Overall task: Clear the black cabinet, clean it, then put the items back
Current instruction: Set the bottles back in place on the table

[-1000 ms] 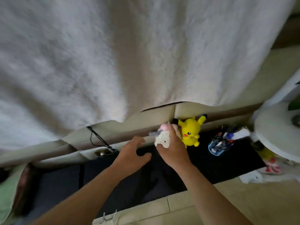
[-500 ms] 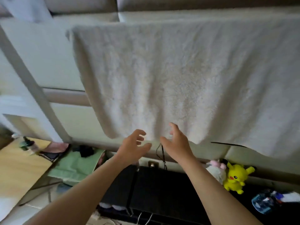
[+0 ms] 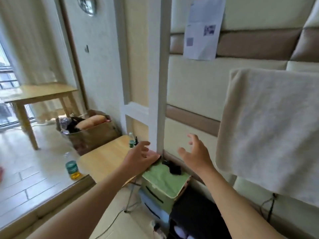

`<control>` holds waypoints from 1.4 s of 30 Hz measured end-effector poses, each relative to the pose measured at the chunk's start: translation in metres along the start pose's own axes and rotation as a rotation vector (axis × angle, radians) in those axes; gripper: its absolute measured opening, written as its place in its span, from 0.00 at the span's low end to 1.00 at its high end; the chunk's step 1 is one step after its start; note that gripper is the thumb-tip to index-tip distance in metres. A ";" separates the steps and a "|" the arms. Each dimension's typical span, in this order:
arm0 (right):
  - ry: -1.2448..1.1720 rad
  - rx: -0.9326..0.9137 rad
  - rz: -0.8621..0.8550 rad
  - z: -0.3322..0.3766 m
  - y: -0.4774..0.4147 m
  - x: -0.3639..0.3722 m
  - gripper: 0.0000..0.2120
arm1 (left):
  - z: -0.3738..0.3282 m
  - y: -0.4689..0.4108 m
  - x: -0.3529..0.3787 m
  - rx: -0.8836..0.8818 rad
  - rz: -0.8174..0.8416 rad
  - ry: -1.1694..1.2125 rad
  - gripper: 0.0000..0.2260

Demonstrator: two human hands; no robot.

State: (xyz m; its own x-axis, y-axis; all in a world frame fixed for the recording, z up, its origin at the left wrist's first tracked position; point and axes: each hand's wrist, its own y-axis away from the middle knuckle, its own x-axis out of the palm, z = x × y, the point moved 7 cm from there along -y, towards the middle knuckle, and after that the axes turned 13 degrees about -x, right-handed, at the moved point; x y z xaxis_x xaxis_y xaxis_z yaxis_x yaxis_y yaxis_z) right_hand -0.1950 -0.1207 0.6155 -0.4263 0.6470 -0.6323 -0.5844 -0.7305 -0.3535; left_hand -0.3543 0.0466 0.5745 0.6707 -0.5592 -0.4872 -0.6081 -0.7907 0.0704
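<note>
Only the left end of the black cabinet (image 3: 195,209) shows, low and right of centre, between my forearms. My left hand (image 3: 139,156) hovers with spread fingers and holds nothing, above the edge of a low wooden table (image 3: 105,157). My right hand (image 3: 197,155) is also raised with relaxed, spread fingers and nothing in it, in front of the padded wall. The toys that stood on the cabinet are out of view.
A green drawer box (image 3: 164,185) with a black item (image 3: 173,168) on top stands left of the cabinet. A white towel (image 3: 271,128) hangs at right. A white post (image 3: 159,75), a bottle (image 3: 73,169), a full cardboard box (image 3: 91,130) and a wooden table (image 3: 34,95) lie left.
My right hand let go of the small white plush beside the yellow toy on the cabinet. Both hands lifted with nothing in them, and my view swung left and up, away from the cabinet top.
</note>
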 end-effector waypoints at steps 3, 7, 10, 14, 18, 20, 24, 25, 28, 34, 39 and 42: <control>-0.028 -0.037 0.057 0.035 -0.014 0.039 0.32 | 0.022 0.000 -0.050 -0.023 -0.066 0.037 0.22; -0.035 -0.093 0.108 0.062 -0.028 0.077 0.32 | 0.055 0.000 -0.089 -0.077 -0.132 0.020 0.23; -0.040 -0.111 0.144 0.069 -0.039 0.099 0.31 | 0.076 -0.005 -0.104 -0.115 -0.157 0.001 0.24; -0.062 -0.122 0.161 0.067 -0.058 0.123 0.30 | 0.091 -0.022 -0.111 -0.147 -0.177 -0.030 0.24; -0.085 -0.108 0.187 0.050 -0.081 0.148 0.30 | 0.103 -0.052 -0.110 -0.179 -0.170 -0.081 0.24; -0.098 -0.091 0.191 0.037 -0.099 0.159 0.30 | 0.105 -0.072 -0.108 -0.183 -0.165 -0.113 0.24; -0.141 -0.052 0.198 0.011 -0.140 0.178 0.30 | 0.102 -0.123 -0.103 -0.197 -0.147 -0.172 0.24; -0.157 -0.040 0.201 0.005 -0.150 0.181 0.30 | 0.101 -0.137 -0.101 -0.201 -0.137 -0.185 0.25; -0.180 0.003 0.213 -0.017 -0.180 0.188 0.33 | 0.099 -0.177 -0.097 -0.198 -0.120 -0.216 0.25; -0.130 0.062 0.213 -0.057 -0.220 0.204 0.30 | 0.122 -0.228 -0.090 -0.245 -0.095 -0.225 0.25; -0.116 0.094 0.255 -0.071 -0.255 0.237 0.29 | 0.134 -0.278 -0.093 -0.259 -0.078 -0.191 0.26; -0.119 0.118 0.287 -0.072 -0.277 0.265 0.30 | 0.143 -0.316 -0.095 -0.258 -0.063 -0.192 0.26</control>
State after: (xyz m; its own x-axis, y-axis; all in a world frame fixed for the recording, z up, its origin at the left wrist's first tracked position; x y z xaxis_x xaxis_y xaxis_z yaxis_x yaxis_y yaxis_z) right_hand -0.0962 0.2376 0.4961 -0.6587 0.4447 -0.6068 -0.5019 -0.8606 -0.0859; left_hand -0.2867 0.3853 0.4743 0.5962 -0.4698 -0.6511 -0.4241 -0.8728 0.2415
